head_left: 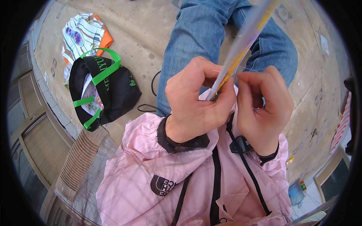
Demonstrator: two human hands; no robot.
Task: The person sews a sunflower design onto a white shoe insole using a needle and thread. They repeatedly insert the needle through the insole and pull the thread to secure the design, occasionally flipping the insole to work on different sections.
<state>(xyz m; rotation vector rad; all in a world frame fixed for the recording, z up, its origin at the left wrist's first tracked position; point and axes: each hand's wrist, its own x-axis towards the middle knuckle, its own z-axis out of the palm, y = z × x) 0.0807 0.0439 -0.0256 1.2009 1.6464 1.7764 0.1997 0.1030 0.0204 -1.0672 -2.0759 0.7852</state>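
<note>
My left hand is closed in a pinch round the lower end of a thin, flat patterned piece. The piece stands up nearly edge-on, with a whitish edge and yellow and purple on its face. Just right of it, my right hand is closed, thumb and forefinger pinched together close to the piece. A fine pale thread runs from the piece across to the right fingers. Whether a needle is between those fingertips I cannot make out.
Left of my legs in jeans, a black bag with green handles lies on the concrete floor, papers showing inside. Beyond it lies a striped cloth bundle with orange. A clear bluish container stands at the lower right.
</note>
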